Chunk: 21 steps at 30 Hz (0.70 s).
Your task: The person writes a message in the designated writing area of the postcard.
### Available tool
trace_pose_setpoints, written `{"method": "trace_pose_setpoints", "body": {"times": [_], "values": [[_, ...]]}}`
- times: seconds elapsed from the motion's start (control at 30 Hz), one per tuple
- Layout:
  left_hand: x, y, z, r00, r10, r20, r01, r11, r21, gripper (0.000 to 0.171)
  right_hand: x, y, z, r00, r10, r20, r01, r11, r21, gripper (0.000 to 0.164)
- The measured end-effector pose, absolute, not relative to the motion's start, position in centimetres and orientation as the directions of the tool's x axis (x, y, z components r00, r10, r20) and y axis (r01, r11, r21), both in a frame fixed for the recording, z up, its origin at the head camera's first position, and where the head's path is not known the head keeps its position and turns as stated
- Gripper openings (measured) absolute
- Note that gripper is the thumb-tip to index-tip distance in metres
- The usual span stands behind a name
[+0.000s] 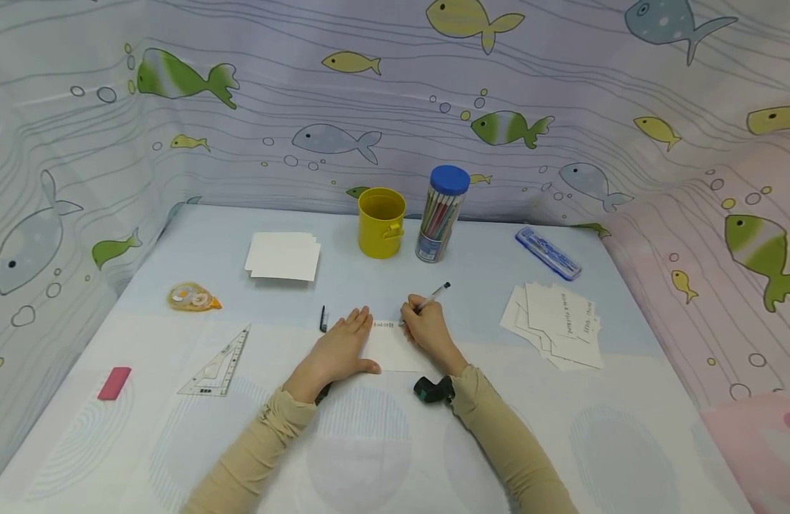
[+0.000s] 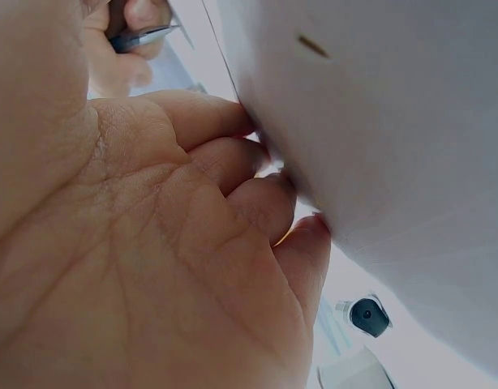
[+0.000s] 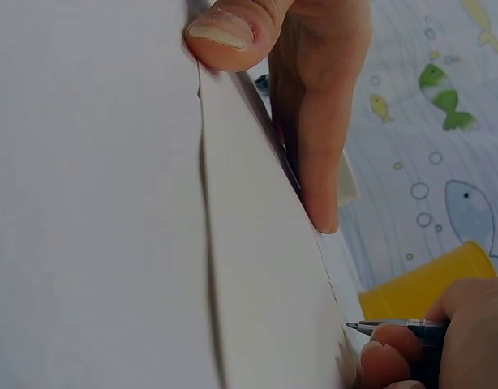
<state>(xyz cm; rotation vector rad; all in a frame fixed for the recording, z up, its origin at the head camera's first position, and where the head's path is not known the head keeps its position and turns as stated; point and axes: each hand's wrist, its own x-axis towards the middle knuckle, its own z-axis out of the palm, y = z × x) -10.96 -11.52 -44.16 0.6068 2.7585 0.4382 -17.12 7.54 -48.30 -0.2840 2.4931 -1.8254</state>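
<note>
A white card [image 1: 398, 355] lies on the table in front of the person, with a short handwritten word near its top edge. The left hand [image 1: 343, 350] rests on the card's left part, fingers extended and thumb [image 3: 233, 36] at the near edge. Pinched in the right hand [image 1: 427, 332] is a pen [image 1: 438, 292], its point at the line of writing and its dark end tilted up to the right. The right wrist view shows the pen's metal tip [image 3: 364, 327] close over the card. A black pen cap [image 1: 323, 319] lies just left of the left hand.
Behind stand a yellow bucket [image 1: 380, 239] and a blue-lidded jar of pencils [image 1: 441, 214]. Blank cards [image 1: 282, 255] are stacked back left, written cards [image 1: 556, 325] spread right, near a blue case [image 1: 548, 253]. Correction tape [image 1: 192, 297], set square [image 1: 218, 371] and red eraser [image 1: 115, 383] lie left.
</note>
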Motion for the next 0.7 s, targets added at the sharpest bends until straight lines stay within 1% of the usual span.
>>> {"method": "trace_pose_setpoints", "body": {"times": [0.1,0.27,0.6,0.7], "values": [[-10.9,-11.5,-44.1,-0.871,0.447,-0.204,0.362,0.865,0.348,0.096,-16.5,7.4,-47.1,-0.983,-0.173,0.065,-0.116,0.301,-0.947,0.040],[-10.9,-11.5,-44.0,-0.871,0.445,-0.211,0.359,0.867,0.347,0.096,-15.5,7.3,-44.6,-0.975,-0.217,0.054,-0.123,0.316,-0.941,0.038],[-10.9,-11.5,-44.1,-0.872,0.442,-0.210,0.352,0.864,0.359,0.096,-15.2,7.4,-43.9,-0.969,-0.243,0.043,-0.122,0.317,-0.941,0.037],[-10.9,-11.5,-44.0,-0.872,0.440,-0.216,0.349,0.866,0.357,0.097,-15.3,7.4,-44.1,-0.973,-0.223,0.053,-0.122,0.309,-0.943,0.036]]}}
